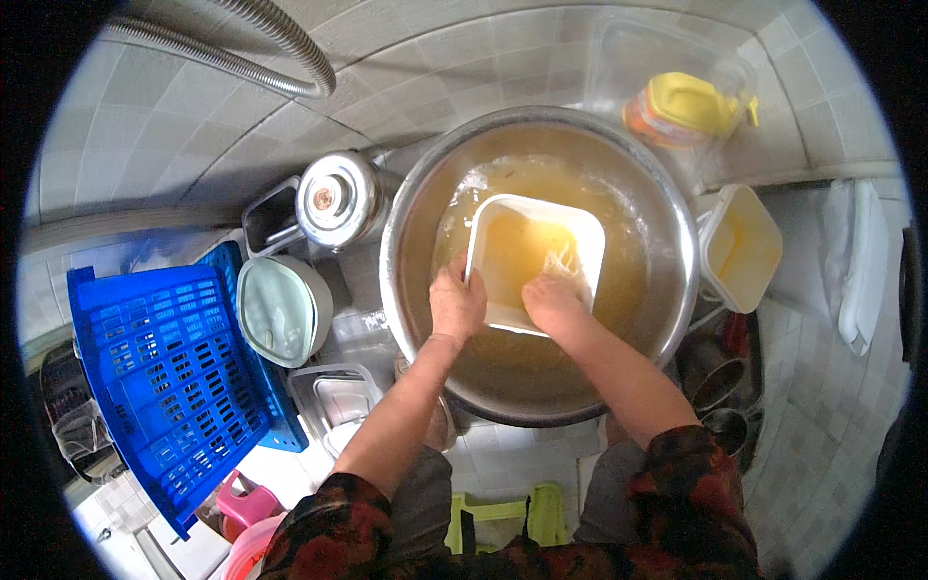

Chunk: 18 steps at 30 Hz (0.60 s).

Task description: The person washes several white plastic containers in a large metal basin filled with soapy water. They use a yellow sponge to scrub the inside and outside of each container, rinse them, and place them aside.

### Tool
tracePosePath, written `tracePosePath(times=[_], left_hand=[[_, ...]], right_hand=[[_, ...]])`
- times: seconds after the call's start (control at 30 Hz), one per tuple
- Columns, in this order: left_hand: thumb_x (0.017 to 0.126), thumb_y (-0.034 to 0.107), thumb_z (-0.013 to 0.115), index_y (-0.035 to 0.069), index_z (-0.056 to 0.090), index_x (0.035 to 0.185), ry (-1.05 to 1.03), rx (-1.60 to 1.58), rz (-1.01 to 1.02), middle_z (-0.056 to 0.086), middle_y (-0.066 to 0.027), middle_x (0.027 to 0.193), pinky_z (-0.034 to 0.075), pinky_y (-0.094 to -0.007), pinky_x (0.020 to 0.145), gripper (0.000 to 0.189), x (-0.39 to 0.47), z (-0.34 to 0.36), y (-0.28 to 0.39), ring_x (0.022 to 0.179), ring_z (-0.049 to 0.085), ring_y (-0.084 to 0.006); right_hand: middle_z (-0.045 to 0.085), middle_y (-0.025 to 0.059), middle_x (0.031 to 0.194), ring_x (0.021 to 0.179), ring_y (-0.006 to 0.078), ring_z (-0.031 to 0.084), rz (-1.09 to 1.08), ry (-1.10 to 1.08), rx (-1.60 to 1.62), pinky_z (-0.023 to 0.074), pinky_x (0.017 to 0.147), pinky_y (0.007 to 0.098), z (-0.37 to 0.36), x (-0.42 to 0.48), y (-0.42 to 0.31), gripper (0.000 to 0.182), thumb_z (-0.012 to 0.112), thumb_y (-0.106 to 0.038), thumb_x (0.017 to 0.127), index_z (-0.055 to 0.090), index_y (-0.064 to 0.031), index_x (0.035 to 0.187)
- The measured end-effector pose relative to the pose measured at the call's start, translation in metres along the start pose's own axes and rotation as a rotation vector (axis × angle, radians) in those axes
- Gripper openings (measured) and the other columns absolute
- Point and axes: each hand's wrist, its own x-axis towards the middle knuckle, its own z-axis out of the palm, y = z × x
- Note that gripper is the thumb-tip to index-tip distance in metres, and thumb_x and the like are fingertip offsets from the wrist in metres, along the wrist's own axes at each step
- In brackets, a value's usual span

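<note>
A white rectangular plastic container [500,312] is held tilted over a large round stainless steel basin [418,217]. Cloudy yellowish water [631,290] with some suds lies in the basin. My left hand [458,299] grips the container's left wall, thumb and fingers on either side of the rim. Inside the container, my right hand [554,301] is closed on a pale stringy scrubbing cloth [564,262], pressed near the lower right inner wall. Most of the cloth is hidden under that hand.
A blue plastic basket [174,362], pale green bowl [275,312] and lidded metal pot [337,199] stand left. To the right are a stained white container [743,246] and dark pans [718,384]. A yellow-capped bottle [674,109] stands behind the basin.
</note>
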Motion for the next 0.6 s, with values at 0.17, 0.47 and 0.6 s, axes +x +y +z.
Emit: tracePosePath(times=[0.17, 0.47, 0.6], left_hand=[[0.092, 0.014, 0.059, 0.002, 0.069, 0.116, 0.005, -0.005, -0.062, 0.073, -0.0226, 0.098, 0.054, -0.0410, 0.085, 0.029, 0.002, -0.003, 0.001, 0.093, 0.072, -0.0339], [0.092, 0.015, 0.058, 0.008, 0.068, 0.124, 0.027, 0.016, -0.069, 0.070, -0.0257, 0.104, 0.054, -0.0462, 0.088, 0.034, 0.000, 0.005, 0.019, 0.097, 0.069, -0.0420], [0.096, 0.015, 0.056, 0.009, 0.059, 0.135, 0.036, 0.103, -0.008, 0.070, -0.0266, 0.108, 0.054, -0.0462, 0.088, 0.039, 0.001, 0.005, 0.015, 0.100, 0.069, -0.0415]], right_hand=[[0.069, 0.0204, 0.108, 0.094, 0.0388, 0.067, -0.143, 0.189, 0.291, 0.0561, 0.084, 0.0440, 0.016, 0.022, -0.012, 0.021, 0.056, -0.006, 0.087, 0.072, -0.0006, 0.099], [0.066, 0.0250, 0.118, 0.097, 0.0414, 0.066, 0.177, 0.460, -0.216, 0.0567, 0.086, 0.0425, 0.030, 0.056, 0.023, 0.024, 0.059, -0.004, 0.087, 0.067, 0.0009, 0.109], [0.068, 0.0232, 0.115, 0.093, 0.0443, 0.069, 0.249, 0.157, 0.175, 0.0569, 0.084, 0.0443, -0.010, 0.032, 0.026, 0.022, 0.058, -0.006, 0.091, 0.066, 0.0024, 0.110]])
